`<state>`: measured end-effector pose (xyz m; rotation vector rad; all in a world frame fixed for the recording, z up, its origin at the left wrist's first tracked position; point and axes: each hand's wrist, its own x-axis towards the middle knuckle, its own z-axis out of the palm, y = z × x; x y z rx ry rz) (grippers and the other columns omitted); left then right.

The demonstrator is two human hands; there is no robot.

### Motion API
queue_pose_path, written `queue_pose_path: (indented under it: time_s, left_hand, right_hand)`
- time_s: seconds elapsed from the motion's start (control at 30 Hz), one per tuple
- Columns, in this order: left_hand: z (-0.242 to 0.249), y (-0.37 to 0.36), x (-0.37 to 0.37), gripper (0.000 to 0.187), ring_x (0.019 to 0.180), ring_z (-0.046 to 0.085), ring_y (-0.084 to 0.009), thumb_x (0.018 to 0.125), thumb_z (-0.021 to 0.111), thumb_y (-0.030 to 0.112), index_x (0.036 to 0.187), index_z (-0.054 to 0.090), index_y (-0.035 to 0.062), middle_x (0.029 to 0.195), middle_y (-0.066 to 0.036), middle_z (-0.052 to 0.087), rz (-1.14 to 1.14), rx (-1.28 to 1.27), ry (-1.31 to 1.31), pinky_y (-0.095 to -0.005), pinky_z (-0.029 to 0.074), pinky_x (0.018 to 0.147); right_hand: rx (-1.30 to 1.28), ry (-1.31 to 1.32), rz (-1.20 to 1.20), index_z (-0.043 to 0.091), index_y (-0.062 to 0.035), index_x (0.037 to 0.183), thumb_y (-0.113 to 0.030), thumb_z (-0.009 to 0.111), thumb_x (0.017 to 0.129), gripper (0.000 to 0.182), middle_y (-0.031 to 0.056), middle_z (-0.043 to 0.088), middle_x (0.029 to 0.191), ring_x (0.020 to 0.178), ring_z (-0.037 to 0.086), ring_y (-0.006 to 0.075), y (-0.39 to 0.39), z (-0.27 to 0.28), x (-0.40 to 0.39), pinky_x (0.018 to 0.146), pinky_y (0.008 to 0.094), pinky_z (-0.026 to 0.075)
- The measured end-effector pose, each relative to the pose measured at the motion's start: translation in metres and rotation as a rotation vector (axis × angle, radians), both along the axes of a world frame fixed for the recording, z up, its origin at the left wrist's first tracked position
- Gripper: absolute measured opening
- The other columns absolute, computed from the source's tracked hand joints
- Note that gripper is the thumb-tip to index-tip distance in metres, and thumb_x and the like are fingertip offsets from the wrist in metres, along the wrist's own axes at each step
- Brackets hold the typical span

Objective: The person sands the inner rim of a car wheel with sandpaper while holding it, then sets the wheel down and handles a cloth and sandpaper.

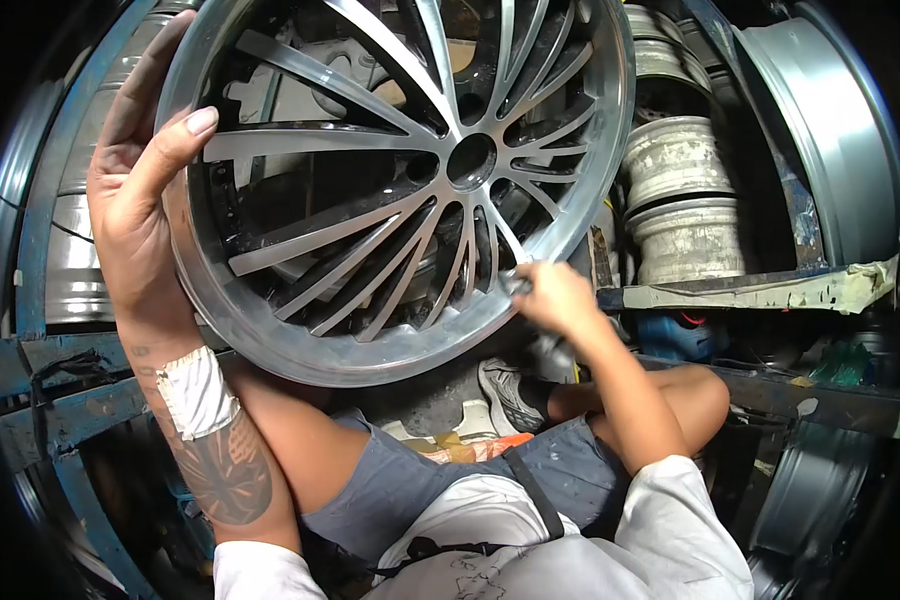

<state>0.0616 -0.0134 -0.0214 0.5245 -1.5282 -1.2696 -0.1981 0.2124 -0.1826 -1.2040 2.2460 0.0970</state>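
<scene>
A large alloy wheel rim (322,146) with bright-faced spokes and dark recesses stands tilted before me, above my lap. My left hand (142,165) grips its left edge, thumb over the lip and the other fingers along the outer side. At the lower right of the rim, my right hand (560,295) is closed around a small dark-grey piece (515,283), pressed to the inner lip near the spoke ends. What this piece is, I cannot make out. The hand is slightly blurred.
Worn wheel rims (682,240) are stacked on the right, behind a metal frame (760,292) with peeling tape. A silver rim (830,130) stands at the far right. More rims (78,250) and a blue frame (32,220) are on the left. My shoe (510,398) is below.
</scene>
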Motion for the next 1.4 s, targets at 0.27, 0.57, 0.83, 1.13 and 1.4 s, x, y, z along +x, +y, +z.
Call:
queue_pose_path:
  time_s: [0.27,0.57,0.83,1.13,1.4]
  left_hand:
    - [0.004,0.003,0.000,0.056,0.124,0.061,-0.0233,0.088,0.060,0.003,0.143,0.051,-0.0027,0.137,-0.019,0.061,-0.021,0.035,-0.030,-0.0354,0.050,0.107]
    - [0.004,0.009,-0.002,0.056,0.125,0.060,-0.0249,0.090,0.057,0.004,0.145,0.049,-0.0026,0.140,-0.019,0.058,0.048,-0.033,-0.096,-0.0382,0.048,0.109]
    - [0.000,0.003,0.002,0.057,0.134,0.053,-0.0247,0.095,0.052,0.009,0.151,0.043,-0.0006,0.148,-0.017,0.051,0.086,-0.073,-0.131,-0.0376,0.041,0.113]
    - [0.004,0.016,-0.005,0.058,0.129,0.056,-0.0247,0.097,0.051,0.009,0.153,0.041,0.0034,0.147,-0.016,0.052,0.017,0.063,-0.054,-0.0384,0.045,0.111]
    - [0.001,0.011,0.000,0.056,0.128,0.057,-0.0240,0.098,0.051,0.007,0.152,0.042,0.0025,0.146,-0.016,0.053,-0.036,0.060,-0.060,-0.0370,0.045,0.111]
  right_hand:
    - [0.020,-0.071,-0.113,0.073,-0.0168,0.117,-0.021,0.071,0.077,0.040,0.0162,0.074,0.104,0.097,0.072,0.0349,-0.007,0.010,-0.012,0.088,0.0465,0.057]
    - [-0.108,0.027,-0.009,0.076,-0.0123,0.103,-0.014,0.064,0.078,0.028,0.0196,0.074,0.100,0.099,0.072,0.0349,0.000,-0.018,0.007,0.087,0.0464,0.057]
    - [-0.124,-0.007,0.044,0.077,-0.0070,0.091,-0.014,0.066,0.078,0.018,0.0204,0.075,0.092,0.091,0.074,0.0352,0.002,-0.023,0.008,0.078,0.0449,0.059]
    - [-0.263,0.003,-0.039,0.077,-0.0109,0.088,-0.014,0.066,0.080,0.014,0.0152,0.075,0.088,0.087,0.075,0.0318,0.019,-0.029,0.001,0.073,0.0449,0.059]
    - [-0.216,0.025,-0.026,0.074,-0.0185,0.116,-0.018,0.060,0.086,0.033,0.0150,0.075,0.094,0.090,0.074,0.0336,0.028,-0.039,-0.004,0.078,0.0464,0.060]
